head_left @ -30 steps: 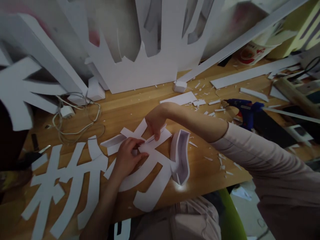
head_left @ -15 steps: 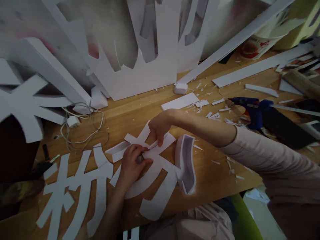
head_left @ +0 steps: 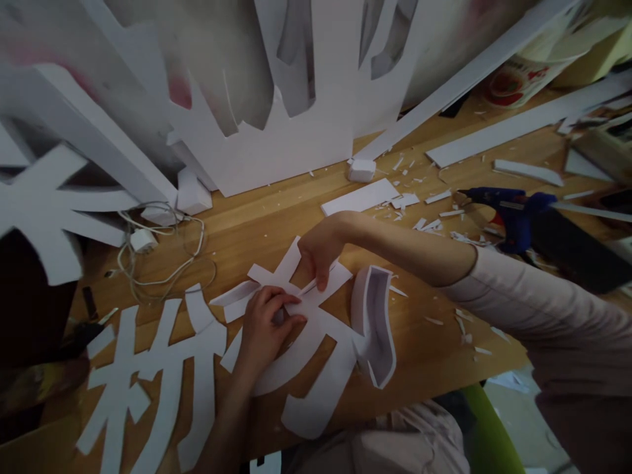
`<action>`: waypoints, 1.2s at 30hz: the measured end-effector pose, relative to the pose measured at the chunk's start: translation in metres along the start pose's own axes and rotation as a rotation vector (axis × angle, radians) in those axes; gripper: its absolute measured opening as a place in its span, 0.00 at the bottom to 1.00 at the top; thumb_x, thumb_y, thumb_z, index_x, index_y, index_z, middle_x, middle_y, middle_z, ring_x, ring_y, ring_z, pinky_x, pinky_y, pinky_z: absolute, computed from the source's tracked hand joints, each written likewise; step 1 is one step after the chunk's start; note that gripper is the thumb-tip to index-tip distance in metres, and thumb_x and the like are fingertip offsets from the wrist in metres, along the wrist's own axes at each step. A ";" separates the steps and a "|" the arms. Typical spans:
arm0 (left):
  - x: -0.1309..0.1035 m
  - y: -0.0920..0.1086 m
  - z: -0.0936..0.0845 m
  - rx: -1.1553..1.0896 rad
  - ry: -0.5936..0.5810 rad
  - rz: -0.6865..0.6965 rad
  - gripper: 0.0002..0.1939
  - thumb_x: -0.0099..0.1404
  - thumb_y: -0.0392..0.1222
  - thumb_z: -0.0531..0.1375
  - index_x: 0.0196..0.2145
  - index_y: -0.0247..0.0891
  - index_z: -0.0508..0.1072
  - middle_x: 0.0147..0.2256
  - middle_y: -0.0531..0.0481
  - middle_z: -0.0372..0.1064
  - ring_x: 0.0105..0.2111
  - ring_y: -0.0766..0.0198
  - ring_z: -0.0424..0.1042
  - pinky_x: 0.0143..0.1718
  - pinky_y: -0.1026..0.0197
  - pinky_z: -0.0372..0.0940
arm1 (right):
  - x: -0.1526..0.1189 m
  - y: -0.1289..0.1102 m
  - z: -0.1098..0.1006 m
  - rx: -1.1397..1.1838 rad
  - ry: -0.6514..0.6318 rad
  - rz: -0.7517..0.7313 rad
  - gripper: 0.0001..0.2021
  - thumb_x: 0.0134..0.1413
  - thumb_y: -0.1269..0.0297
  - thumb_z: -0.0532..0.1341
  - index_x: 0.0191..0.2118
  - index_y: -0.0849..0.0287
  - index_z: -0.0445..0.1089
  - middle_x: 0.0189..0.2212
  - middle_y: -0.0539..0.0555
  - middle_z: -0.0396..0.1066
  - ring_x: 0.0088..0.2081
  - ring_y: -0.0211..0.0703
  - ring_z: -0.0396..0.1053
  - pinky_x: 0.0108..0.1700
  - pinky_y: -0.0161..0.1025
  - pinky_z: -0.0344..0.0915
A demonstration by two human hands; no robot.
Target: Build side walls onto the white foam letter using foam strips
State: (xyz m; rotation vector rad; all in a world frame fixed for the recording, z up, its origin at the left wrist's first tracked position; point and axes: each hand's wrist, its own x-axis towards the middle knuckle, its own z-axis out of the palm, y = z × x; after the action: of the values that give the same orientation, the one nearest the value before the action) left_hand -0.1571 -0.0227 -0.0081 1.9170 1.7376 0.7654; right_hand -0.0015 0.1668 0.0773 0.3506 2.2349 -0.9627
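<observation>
A large white cut-out character [head_left: 316,368] lies flat on the wooden table [head_left: 434,349]. My left hand [head_left: 266,326] presses down on its middle, fingers curled around a thin white strip [head_left: 309,287] standing on edge. My right hand [head_left: 320,250] pinches the same strip from above, a little farther back. A curved white side wall [head_left: 378,322] stands along the character's right stroke. Another flat white cut-out character [head_left: 153,375] lies to the left.
A blue glue gun [head_left: 513,207] lies at the right among white scraps. Big white foam letters [head_left: 276,131] lean at the back. A white cable and plug [head_left: 148,240] sit at the left. Long white strips [head_left: 518,125] and a printed tub [head_left: 513,79] are back right.
The view has shifted slightly, so everything sits a bit lower and to the right. Both hands stay on the strip in nearly the same grip.
</observation>
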 end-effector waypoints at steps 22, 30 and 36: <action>-0.001 -0.001 -0.003 0.091 0.000 0.057 0.06 0.59 0.48 0.69 0.34 0.48 0.79 0.37 0.53 0.70 0.39 0.60 0.72 0.40 0.59 0.69 | -0.019 0.013 0.034 0.135 0.314 -0.145 0.11 0.62 0.61 0.63 0.30 0.60 0.78 0.19 0.44 0.65 0.26 0.35 0.58 0.32 0.37 0.53; -0.001 0.003 -0.004 0.041 -0.009 0.001 0.06 0.58 0.46 0.70 0.34 0.48 0.79 0.38 0.54 0.70 0.40 0.60 0.71 0.42 0.59 0.67 | -0.022 0.016 0.035 0.173 0.305 -0.149 0.10 0.60 0.61 0.66 0.32 0.61 0.81 0.16 0.44 0.64 0.23 0.34 0.55 0.30 0.38 0.50; -0.001 0.004 -0.001 0.003 -0.003 -0.008 0.08 0.55 0.41 0.72 0.33 0.47 0.79 0.37 0.53 0.70 0.40 0.59 0.71 0.43 0.57 0.65 | -0.024 0.013 0.033 0.114 0.297 -0.138 0.09 0.61 0.63 0.65 0.33 0.60 0.80 0.19 0.46 0.68 0.22 0.33 0.54 0.30 0.38 0.51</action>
State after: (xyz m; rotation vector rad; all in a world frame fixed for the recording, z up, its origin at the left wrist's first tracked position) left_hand -0.1548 -0.0239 -0.0045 1.9110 1.7442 0.7578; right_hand 0.0378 0.1523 0.0697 0.4175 2.5035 -1.1795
